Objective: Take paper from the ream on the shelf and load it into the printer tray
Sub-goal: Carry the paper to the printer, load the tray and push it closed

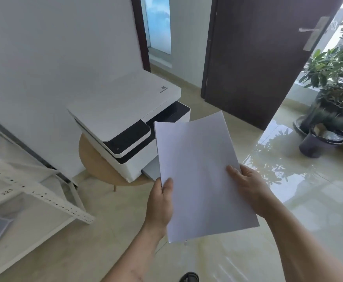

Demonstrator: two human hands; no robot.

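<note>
A thin stack of white paper is held in the air in front of me, tilted, its far end over the printer's front right corner. My left hand grips its left edge, thumb on top. My right hand grips its right edge. The white and black printer sits on a low round wooden stool against the wall. A pale tray juts from the printer's lower front, partly hidden by the paper. The ream is not in view.
A white perforated metal shelf stands at the lower left. A dark brown door hangs open behind the printer. Potted plants and a dark pot stand on the glossy tiled floor at the right.
</note>
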